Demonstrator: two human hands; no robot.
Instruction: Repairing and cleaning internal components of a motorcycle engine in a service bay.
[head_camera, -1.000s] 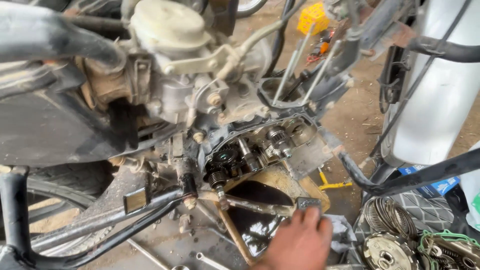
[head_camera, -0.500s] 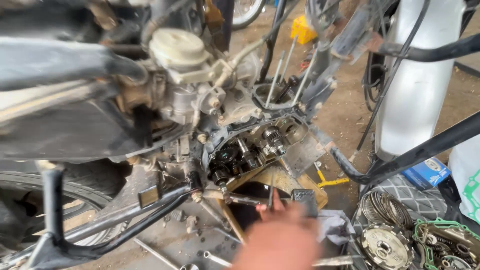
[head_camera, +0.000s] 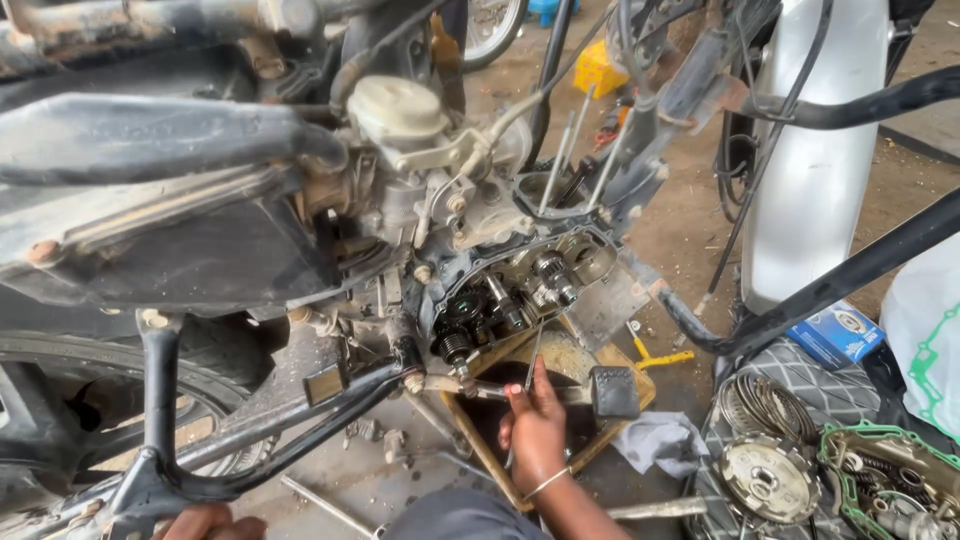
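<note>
Soft, even daylight filled the scene, with no harsh shadows on the dirt ground. The silver fender (head_camera: 810, 170) showed a pale sheen. The dark frame tube (head_camera: 150, 135) nearest the camera looked blurred and stretched, while the open engine case (head_camera: 520, 285) stayed sharp.

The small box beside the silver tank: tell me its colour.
Blue small box with a round picture on top, seen in the head view, right of the open engine.
</note>
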